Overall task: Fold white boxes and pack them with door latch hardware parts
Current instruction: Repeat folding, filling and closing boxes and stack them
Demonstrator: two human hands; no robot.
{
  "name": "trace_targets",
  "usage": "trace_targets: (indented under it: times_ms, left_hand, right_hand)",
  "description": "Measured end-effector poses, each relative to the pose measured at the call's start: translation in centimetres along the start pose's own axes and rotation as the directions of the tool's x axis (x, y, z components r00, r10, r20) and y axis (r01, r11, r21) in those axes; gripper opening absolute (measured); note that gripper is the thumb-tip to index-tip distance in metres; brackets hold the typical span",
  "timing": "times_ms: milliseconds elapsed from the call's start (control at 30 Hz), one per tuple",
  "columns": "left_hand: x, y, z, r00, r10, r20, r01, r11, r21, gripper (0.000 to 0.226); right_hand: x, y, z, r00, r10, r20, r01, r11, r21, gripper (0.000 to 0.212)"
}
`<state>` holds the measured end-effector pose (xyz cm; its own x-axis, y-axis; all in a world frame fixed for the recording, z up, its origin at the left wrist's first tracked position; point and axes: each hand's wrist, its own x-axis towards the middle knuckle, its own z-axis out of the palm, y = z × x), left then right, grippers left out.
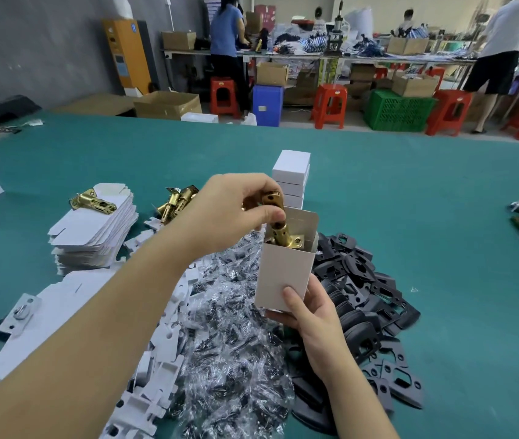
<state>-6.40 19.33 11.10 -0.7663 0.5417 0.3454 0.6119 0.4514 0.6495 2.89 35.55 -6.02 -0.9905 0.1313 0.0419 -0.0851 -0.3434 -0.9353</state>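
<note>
Over on the left there's a stack of flat white box blanks (93, 229) with a brass latch (93, 201) lying on top. The left hand (229, 207) pinches another brass latch bolt (278, 223) that's standing partway inside the open white box (283, 274). The right hand (309, 308) grips that box from below, thumb on its front, over piles of bagged screws (229, 327) and black plates (366, 299) on the green table (410, 191).

Lighting around my hands is bright, even and diffuse; shadows on the green table (410, 191) are faint. Clear bags (229, 343) at 6 o'clock show glare. Edges bow with wide-angle distortion. The person (505, 42) at 1 o'clock is motion-blurred
</note>
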Motion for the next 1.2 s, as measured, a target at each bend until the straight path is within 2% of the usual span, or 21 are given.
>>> trace_targets:
  times_ms: [167, 267, 367, 567, 667, 767, 833, 1000, 1100, 1200]
  left_hand:
    - [0.1, 0.5, 1.0, 0.998, 0.02, 0.067, -0.033, 0.98, 0.197, 0.014]
    - [-0.1, 0.9, 1.8, 0.993, -0.022, 0.118, -0.003, 0.977, 0.212, 0.007]
    - [-0.2, 1.1, 2.5, 0.989, -0.07, 0.127, 0.042, 0.977, 0.21, 0.01]
    - [-0.4, 0.8, 2.7, 0.985, -0.088, 0.147, 0.037, 0.947, 0.319, 0.012]
    - [-0.4, 0.1, 2.8, 0.991, -0.075, 0.114, 0.033, 0.943, 0.331, 0.011]
    - [-0.3, -0.8, 2.3, 0.997, -0.071, 0.028, 0.063, 0.972, 0.227, 0.018]
    - [-0.2, -1.5, 1.8, 0.994, -0.093, -0.064, 0.103, 0.982, 0.157, 0.018]
    - [-0.3, -3.8, 0.6, 0.932, -0.226, -0.283, 0.237, 0.971, 0.006, 0.019]
    - [-0.7, -5.8, 0.2, 0.908, -0.3, -0.292, 0.335, 0.939, 0.078, 0.02]
    - [-1.4, -7.9, 0.1, 0.91, -0.364, -0.198, 0.407, 0.876, 0.259, 0.017]
  right_hand:
    - [-0.1, -0.1, 0.2, 1.0, -0.004, 0.022, 0.004, 1.0, 0.006, 0.035]
    - [-0.1, -0.1, 0.3, 0.999, -0.001, 0.033, 0.001, 1.0, 0.012, 0.034]
    - [-0.2, -0.1, 0.3, 0.999, 0.004, 0.044, -0.005, 1.0, 0.026, 0.045]
    - [0.1, 0.1, 0.0, 1.0, -0.02, 0.015, 0.02, 1.0, 0.021, 0.033]
    - [0.1, 0.2, 0.0, 0.999, -0.04, -0.021, 0.04, 0.999, -0.007, 0.033]
    - [0.2, 0.4, -0.1, 0.997, -0.047, -0.053, 0.044, 0.997, -0.057, 0.039]
    - [0.3, 0.6, -0.3, 0.997, -0.049, -0.061, 0.045, 0.997, -0.068, 0.035]
    - [0.6, 0.8, -0.3, 0.995, -0.036, -0.096, 0.024, 0.991, -0.129, 0.03]
    - [0.7, 1.0, -0.5, 0.994, -0.014, -0.105, 0.004, 0.996, -0.09, 0.029]
    - [0.7, 0.8, -0.5, 0.994, 0.012, -0.11, -0.012, 1.0, -0.005, 0.03]
